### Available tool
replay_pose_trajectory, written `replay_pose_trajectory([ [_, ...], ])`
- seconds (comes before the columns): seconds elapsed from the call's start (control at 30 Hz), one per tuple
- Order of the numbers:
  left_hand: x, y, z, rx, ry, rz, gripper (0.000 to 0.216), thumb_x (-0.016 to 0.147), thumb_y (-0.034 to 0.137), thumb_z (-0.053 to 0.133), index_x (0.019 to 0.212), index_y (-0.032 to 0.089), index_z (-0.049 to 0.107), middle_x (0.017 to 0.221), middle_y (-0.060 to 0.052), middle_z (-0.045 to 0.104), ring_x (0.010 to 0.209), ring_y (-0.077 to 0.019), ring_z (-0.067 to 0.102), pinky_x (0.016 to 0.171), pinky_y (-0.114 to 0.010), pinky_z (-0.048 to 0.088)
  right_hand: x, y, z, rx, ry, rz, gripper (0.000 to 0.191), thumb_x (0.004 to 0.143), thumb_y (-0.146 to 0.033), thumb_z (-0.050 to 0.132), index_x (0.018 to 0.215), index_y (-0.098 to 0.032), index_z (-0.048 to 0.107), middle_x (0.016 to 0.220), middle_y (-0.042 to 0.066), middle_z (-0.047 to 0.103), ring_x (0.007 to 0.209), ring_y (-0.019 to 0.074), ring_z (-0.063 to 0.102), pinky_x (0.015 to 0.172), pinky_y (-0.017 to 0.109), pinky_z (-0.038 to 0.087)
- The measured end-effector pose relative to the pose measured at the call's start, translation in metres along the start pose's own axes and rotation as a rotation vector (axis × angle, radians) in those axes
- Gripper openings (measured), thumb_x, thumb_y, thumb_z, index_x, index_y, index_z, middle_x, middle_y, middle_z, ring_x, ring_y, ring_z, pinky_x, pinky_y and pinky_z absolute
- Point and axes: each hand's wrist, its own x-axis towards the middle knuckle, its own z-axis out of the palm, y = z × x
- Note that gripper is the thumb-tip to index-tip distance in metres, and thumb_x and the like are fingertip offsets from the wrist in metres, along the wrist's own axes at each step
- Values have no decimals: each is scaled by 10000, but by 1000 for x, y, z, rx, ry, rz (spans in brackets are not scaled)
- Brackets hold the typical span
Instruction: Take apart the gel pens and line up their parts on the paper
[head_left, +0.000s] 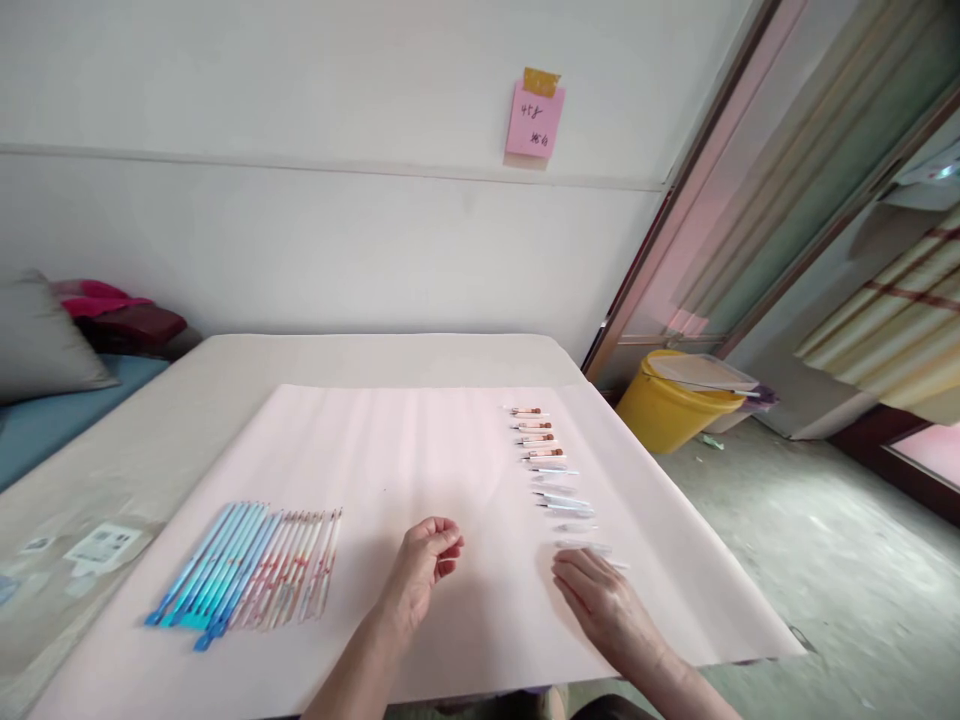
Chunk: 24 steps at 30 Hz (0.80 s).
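My left hand [427, 560] hovers over the middle of the pink sheet, its thumb and fingers curled together with nothing seen between them. Fingers closed and pointing down, my right hand [600, 600] is at the near end of a column of small pen parts. Just beyond its fingertips lies a clear slim piece [585, 547], and a white tip shows past the knuckles; what the fingers hold is hidden. Farther up the column are white slender parts [562, 500] and several pieces with brown figures [536, 440]. To the left, blue pens [225, 560] lie beside white-and-red patterned pens [292, 570].
The pink sheet [405, 430] covers much of a pale table [360, 355] against the wall. A pink note [535, 120] is taped above. Clear plastic packaging [75, 560] lies at left, near a grey cushion [45, 340]. A yellow bucket [667, 405] stands on the floor right.
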Motion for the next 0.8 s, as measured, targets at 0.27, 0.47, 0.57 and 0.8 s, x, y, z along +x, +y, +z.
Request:
replay_pose_trajectory([
  [0.27,-6,28,-15,365,41,218,208,735,349,528,840,173,558,802,-52,610,749,-164,556,658,-266,407,101,-89,13,247,101,-152,197,874,-159,409,913,-198,598,904,80,612,802,180,549,687,311,450],
  [0.47,-6,55,-56,1311,477,321,216,758,214,490,970,201,529,1023,-114,560,999,-261,509,801,-334,363,112,-90,53,366,114,-5,205,888,-230,389,909,-211,592,909,83,615,806,177,570,688,290,457],
  [0.57,-5,64,-81,1458,592,101,241,771,169,453,1004,187,508,1025,-133,567,967,-257,543,782,-330,372,104,-81,63,345,48,22,216,885,-259,389,826,-209,590,845,67,615,734,160,579,641,255,451],
  [0.8,-6,70,-103,1462,629,23,266,751,127,421,994,164,523,907,-167,638,889,-270,595,743,-338,376,103,-73,51,352,36,107,211,883,-269,386,815,-206,575,852,52,606,701,141,572,620,228,420],
])
